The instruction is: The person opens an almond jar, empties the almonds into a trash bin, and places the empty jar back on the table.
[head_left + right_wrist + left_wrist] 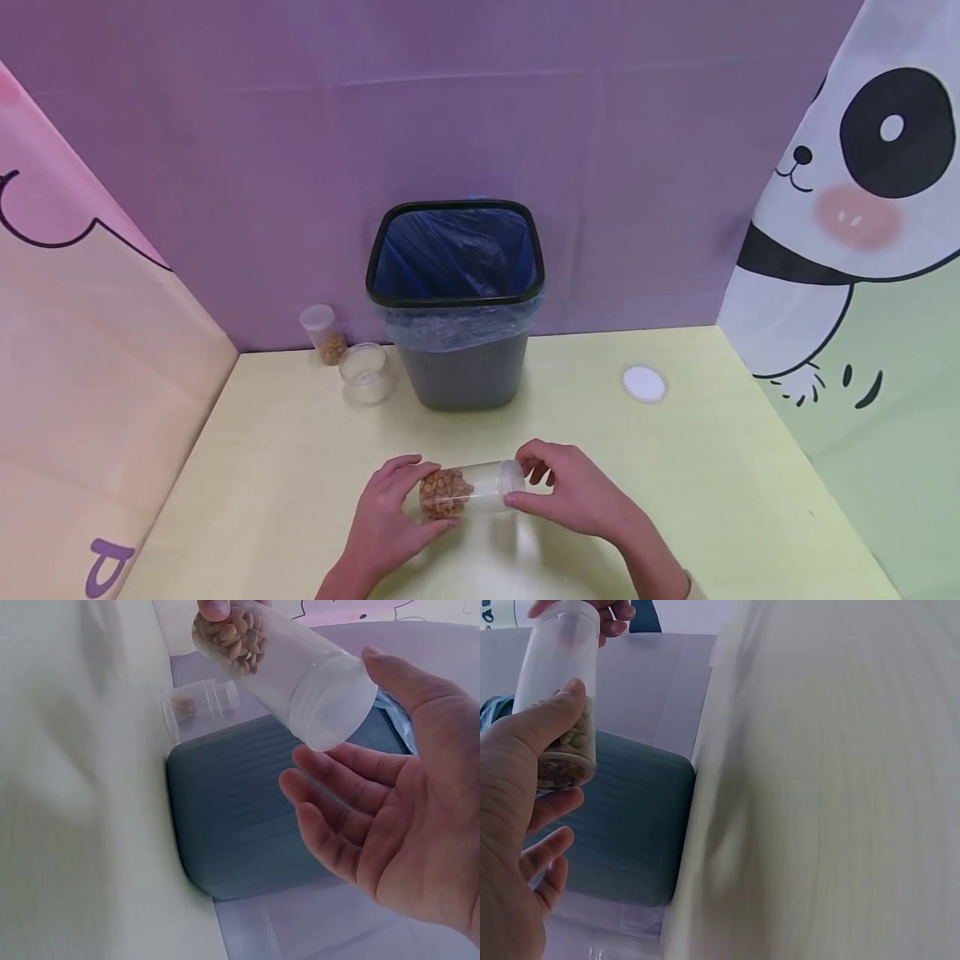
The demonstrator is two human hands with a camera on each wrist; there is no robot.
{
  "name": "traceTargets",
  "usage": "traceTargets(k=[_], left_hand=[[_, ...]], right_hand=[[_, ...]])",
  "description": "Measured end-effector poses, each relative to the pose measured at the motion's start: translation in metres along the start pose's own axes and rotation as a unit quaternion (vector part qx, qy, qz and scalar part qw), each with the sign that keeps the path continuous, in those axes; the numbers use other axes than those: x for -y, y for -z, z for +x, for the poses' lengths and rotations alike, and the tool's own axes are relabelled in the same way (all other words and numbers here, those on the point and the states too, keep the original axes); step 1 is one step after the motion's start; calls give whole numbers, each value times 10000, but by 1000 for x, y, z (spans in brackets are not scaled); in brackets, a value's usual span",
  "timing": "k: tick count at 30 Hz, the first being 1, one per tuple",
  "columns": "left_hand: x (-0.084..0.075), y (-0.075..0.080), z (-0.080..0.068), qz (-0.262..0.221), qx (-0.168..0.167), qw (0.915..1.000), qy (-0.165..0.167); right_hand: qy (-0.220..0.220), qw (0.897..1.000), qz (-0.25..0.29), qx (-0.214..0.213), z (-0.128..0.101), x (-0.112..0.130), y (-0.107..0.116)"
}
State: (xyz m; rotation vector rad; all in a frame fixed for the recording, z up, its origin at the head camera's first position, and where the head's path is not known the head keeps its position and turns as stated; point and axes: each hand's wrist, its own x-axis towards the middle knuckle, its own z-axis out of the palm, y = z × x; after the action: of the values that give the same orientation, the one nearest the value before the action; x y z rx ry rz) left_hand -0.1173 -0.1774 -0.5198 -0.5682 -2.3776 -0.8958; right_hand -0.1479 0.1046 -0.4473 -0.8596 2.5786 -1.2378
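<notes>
left hand pinches the end of a clear jar holding brown pieces, jar sideways above bench; right hand pinches its whitish lid. lined bin behind.

A trash bin stands directly beyond the held jar, blocking the straight way to the purple wall. A bowl and a second jar crowd the bin's left side, while to its right bare table leaves room to pass, around a flat white disc.

Right wrist view: left hand mostly cropped.
</notes>
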Motion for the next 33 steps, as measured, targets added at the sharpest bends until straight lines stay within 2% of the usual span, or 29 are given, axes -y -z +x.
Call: traceTargets(k=[8,14,20,23,27,29,33], left_hand=[[-2,3,2,81,-157,9998,-1],[-1,5,0,132,-112,9998,87],[1,7,-1,170,55,9994,292],[2,7,-1,144,-10,9996,241],[2,5,0,121,-130,9998,130],[1,5,-1,103,-140,9998,124],[-2,3,1,20,-122,9998,129]], right_hand=[[539,9983,-31,-220,1,5,3],[859,9959,94,-278,3,4,1],[461,9973,491,-295,0,1,-5],[-73,9991,129,-396,-1,2,-9],[-738,9948,-590,-367,-1,3,-12],[-806,9943,-658,-249,-2,2,-13],[-561,9976,-355,-187,-3,-1,-12]])
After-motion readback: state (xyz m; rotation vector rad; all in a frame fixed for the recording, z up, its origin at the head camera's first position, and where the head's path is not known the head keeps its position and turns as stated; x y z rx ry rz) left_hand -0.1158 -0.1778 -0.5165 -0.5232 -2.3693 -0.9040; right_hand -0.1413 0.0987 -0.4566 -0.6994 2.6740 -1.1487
